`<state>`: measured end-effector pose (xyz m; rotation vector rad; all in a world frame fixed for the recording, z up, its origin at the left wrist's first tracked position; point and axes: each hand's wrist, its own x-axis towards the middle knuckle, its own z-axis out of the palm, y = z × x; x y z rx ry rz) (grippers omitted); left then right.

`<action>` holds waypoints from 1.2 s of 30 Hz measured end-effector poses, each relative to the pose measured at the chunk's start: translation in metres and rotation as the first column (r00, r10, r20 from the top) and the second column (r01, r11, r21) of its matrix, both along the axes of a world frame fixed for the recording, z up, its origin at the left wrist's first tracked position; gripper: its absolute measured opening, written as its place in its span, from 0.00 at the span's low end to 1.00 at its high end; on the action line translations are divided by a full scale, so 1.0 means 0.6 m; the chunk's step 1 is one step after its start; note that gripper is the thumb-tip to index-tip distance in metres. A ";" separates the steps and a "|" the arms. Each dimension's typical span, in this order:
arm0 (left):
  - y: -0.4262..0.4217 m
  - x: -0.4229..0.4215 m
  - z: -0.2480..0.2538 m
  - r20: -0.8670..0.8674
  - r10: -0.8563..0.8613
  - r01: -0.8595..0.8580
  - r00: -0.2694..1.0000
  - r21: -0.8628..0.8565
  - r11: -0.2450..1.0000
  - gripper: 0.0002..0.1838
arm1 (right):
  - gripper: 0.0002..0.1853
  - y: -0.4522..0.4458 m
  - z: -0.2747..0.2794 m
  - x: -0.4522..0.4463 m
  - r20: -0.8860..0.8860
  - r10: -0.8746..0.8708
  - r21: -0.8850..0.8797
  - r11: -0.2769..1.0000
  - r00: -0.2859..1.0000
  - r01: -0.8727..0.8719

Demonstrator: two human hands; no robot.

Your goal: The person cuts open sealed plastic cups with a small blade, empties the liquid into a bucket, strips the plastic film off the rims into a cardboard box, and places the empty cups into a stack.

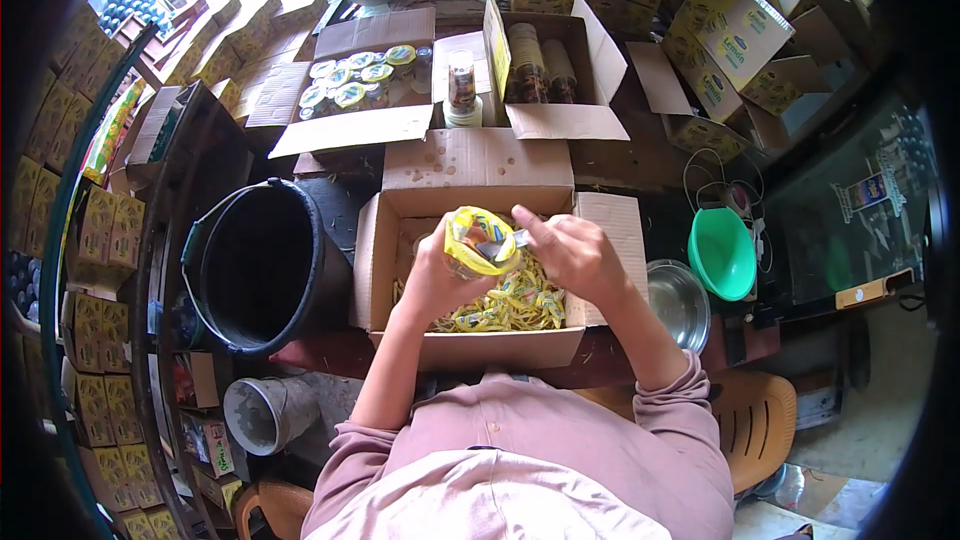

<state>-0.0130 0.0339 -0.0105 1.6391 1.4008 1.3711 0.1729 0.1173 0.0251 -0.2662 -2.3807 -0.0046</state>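
Note:
My left hand [437, 275] is wrapped round a small cup [463, 262] with yellow printed film [472, 216] about its mouth. The cup is tilted toward me, and something reddish-brown shows inside. Between the fingers of my right hand [582, 255] is a metal spoon [491, 251], its end inside the cup's mouth; its exact shape is partly hidden. Both hands are above an opened cardboard box [480, 348] that holds a heap of crumpled yellow wrapper strips [510, 308].
Left of the box stands a large black bucket [312, 270]. On the right are a steel bowl [690, 315] and a green basin [722, 252]. Behind, one carton holds several lidded cups [350, 95]; another carton [560, 121] holds stacked cups. A single cup stack [462, 90] stands between them.

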 end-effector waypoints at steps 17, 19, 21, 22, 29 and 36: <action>-0.006 0.019 0.005 0.083 -0.066 0.066 0.994 -0.004 0.998 0.26 | 0.30 -0.011 0.007 0.004 0.001 0.003 0.021 1.000 1.000 -0.003; -0.007 0.013 0.001 0.074 -0.102 0.104 0.992 -0.029 0.994 0.30 | 0.30 -0.012 0.008 0.004 -0.024 0.020 0.009 1.000 1.000 -0.019; -0.010 0.012 0.002 0.039 -0.087 0.088 0.995 -0.032 0.996 0.30 | 0.31 -0.013 0.006 0.007 -0.008 0.010 0.014 1.000 1.000 -0.010; -0.011 0.012 0.003 0.022 -0.078 0.079 0.997 -0.032 0.996 0.30 | 0.31 -0.012 0.006 0.008 -0.001 0.006 0.017 1.000 1.000 -0.006; -0.017 0.010 0.007 0.053 -0.114 0.117 0.992 -0.068 0.991 0.29 | 0.30 -0.013 0.016 0.014 0.011 -0.020 0.029 0.999 1.000 0.020; -0.009 0.013 0.011 0.075 -0.153 0.155 0.985 -0.021 0.988 0.26 | 0.30 -0.013 0.008 0.004 -0.049 0.003 0.018 1.000 0.999 -0.002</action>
